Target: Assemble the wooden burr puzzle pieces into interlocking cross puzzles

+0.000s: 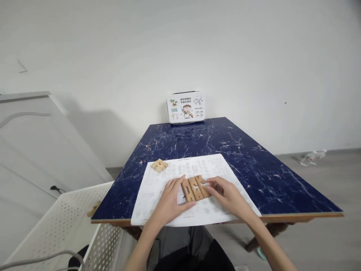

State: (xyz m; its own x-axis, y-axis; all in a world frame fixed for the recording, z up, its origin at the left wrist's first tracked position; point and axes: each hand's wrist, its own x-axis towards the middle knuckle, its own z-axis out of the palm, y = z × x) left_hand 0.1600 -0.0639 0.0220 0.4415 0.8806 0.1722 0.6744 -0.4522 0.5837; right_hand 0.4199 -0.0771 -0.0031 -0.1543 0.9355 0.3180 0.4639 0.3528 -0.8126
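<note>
A row of wooden puzzle blocks (195, 188) lies on a white printed sheet (197, 171) on the dark blue marbled table (214, 143). My left hand (169, 201) rests against the left side of the blocks, fingers curled, thumb under them. My right hand (227, 194) presses on their right side, its fingertips pinching the rightmost block. A second small cluster of wooden blocks (159, 165) sits apart at the sheet's far left corner.
A white cardboard box with cartoon print (186, 107) stands at the table's far edge against the wall. A white perforated basket (64, 226) stands on the floor to the left. A clear plastic bottle (311, 157) lies on the floor at right.
</note>
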